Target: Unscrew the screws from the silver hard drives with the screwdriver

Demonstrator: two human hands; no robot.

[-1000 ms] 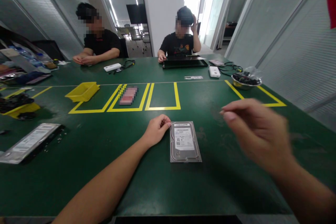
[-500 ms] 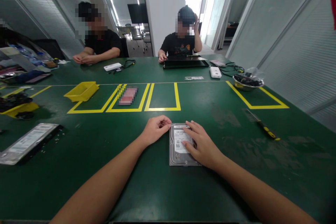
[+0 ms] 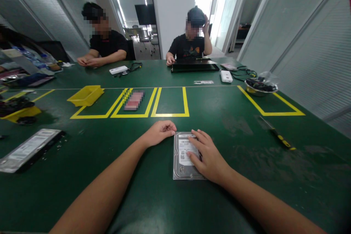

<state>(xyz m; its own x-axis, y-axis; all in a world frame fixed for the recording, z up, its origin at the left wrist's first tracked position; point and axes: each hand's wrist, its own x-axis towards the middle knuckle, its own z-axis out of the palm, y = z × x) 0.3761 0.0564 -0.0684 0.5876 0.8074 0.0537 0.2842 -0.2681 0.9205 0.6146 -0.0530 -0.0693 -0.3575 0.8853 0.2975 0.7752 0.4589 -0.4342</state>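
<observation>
The right hand (image 3: 208, 157) is laid flat, fingers (image 3: 195, 145) spread, on the label of the drive (image 3: 183, 155). The left hand (image 3: 159, 134), fingers curled, gripping nothing, touches the drive's 11 o'clock corner. The drive lies flat on the table (image 3: 153, 197). A screwdriver (image 3: 278, 138) lies at 3 o'clock, well apart.

- A yellow-handled screwdriver (image 3: 277, 138) lies at centre right on the green counter (image 3: 241, 197).
- A metal bowl (image 3: 260, 87) of dark parts sits in a yellow-taped square at upper right.
- A yellow tray (image 3: 86, 95) stands at centre left.
- An opened hard drive (image 3: 29, 150) lies at the left edge, small screws beside it.
- Two people sit at the far side, one behind a black laptop (image 3: 194, 67).
- A white device (image 3: 226, 76) lies right of the laptop.
</observation>
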